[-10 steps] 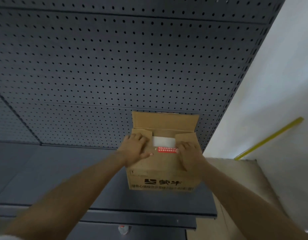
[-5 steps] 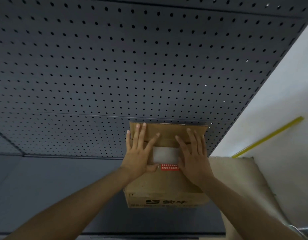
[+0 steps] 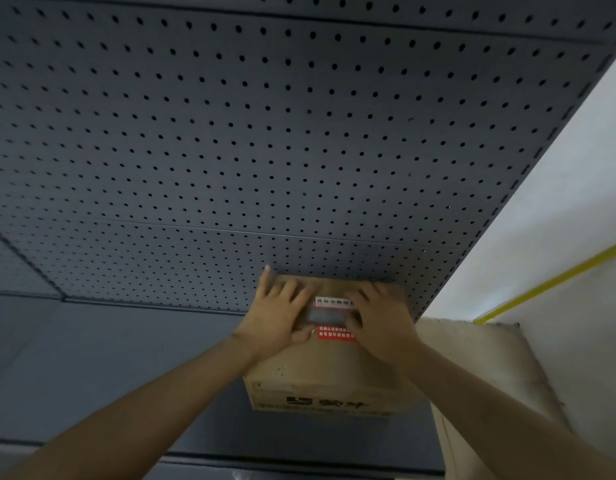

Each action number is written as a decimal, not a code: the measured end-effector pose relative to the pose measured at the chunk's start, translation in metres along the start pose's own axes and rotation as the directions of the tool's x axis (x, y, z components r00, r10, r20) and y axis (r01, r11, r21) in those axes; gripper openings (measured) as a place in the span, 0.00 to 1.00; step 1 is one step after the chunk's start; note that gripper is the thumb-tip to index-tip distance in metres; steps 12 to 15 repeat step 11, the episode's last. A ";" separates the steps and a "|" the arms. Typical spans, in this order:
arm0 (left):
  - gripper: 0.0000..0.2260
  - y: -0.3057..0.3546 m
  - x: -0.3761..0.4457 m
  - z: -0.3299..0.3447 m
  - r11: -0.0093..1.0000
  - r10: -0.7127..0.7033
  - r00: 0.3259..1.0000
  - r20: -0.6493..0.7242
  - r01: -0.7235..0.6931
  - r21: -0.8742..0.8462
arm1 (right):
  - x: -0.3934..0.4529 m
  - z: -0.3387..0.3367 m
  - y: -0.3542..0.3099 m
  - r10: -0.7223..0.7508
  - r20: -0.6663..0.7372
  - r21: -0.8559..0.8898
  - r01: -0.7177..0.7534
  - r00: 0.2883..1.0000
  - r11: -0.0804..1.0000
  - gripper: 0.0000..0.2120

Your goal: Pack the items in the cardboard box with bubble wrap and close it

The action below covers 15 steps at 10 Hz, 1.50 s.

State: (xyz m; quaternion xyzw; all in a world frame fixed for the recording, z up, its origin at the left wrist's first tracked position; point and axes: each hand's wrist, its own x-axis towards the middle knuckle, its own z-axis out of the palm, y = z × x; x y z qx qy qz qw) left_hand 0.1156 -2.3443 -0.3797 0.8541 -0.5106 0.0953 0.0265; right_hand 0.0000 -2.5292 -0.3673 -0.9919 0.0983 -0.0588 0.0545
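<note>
A brown cardboard box [image 3: 320, 372] with dark printed characters on its front stands on a dark grey shelf, pushed against the pegboard. Its top flaps are folded down, and a narrow dark gap shows between them at the middle, with a white label above and a red label [image 3: 335, 333] below. My left hand [image 3: 275, 315] lies on the left part of the top with its fingers spread flat. On the right part my right hand [image 3: 381, 322] presses down the same way. The box's contents and any bubble wrap are hidden.
A dark grey pegboard [image 3: 265, 133] rises behind the box. The shelf surface [image 3: 109, 368] stretches to the left. A white wall [image 3: 559, 202] with a yellow strip [image 3: 549, 282] is on the right, and a beige dusty surface [image 3: 490, 358] lies beside the box.
The rear flap, upright a second ago, has been folded down onto the box. Both hands moved from the side flaps to press flat on the closed top. The white gap has narrowed.
</note>
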 end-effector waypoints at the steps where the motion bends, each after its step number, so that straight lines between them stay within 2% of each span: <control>1: 0.25 0.010 -0.007 0.018 0.986 -0.062 0.997 0.053 0.070 -0.153 | -0.018 0.014 -0.006 0.030 0.115 0.051 -0.036 0.993 0.998 0.36; 2: 0.37 0.019 -0.007 0.025 0.970 -0.140 0.979 0.150 0.166 -0.180 | -0.016 0.023 -0.002 0.091 0.175 0.010 -0.094 0.980 0.996 0.37; 3: 0.41 0.021 -0.007 0.030 0.959 -0.171 0.960 0.220 0.213 -0.186 | -0.015 0.030 0.002 0.355 0.180 -0.066 -0.349 0.918 0.935 0.30; 4: 0.38 0.019 -0.008 0.032 0.962 -0.155 0.958 0.242 0.202 -0.183 | -0.017 0.036 -0.004 0.443 0.229 -0.019 -0.451 0.867 0.892 0.30; 6: 0.35 0.021 -0.004 0.033 0.963 -0.171 0.955 0.241 0.214 -0.167 | -0.016 0.034 -0.009 0.469 0.252 0.000 -0.485 0.846 0.875 0.29; 8: 0.36 0.027 0.001 0.011 0.955 -0.236 0.944 0.229 0.269 -0.126 | -0.014 0.013 -0.007 0.439 0.276 -0.022 -0.451 0.855 0.892 0.29; 9: 0.27 0.022 0.012 -0.015 0.953 -0.227 0.950 0.212 0.262 -0.154 | -0.021 -0.016 -0.004 0.374 0.156 0.126 -0.394 0.914 0.910 0.22; 10: 0.20 0.018 0.011 -0.041 0.955 -0.227 0.956 0.186 0.256 -0.148 | -0.045 -0.054 -0.011 0.224 -0.053 0.388 -0.186 0.973 0.903 0.12; 11: 0.21 0.016 0.005 -0.068 0.960 -0.229 0.963 0.139 0.247 -0.132 | -0.073 -0.103 -0.029 0.246 -0.372 0.423 -0.073 0.895 0.903 0.08; 15: 0.21 0.016 0.005 -0.068 0.960 -0.229 0.963 0.139 0.247 -0.132 | -0.073 -0.103 -0.029 0.246 -0.372 0.423 -0.073 0.895 0.903 0.08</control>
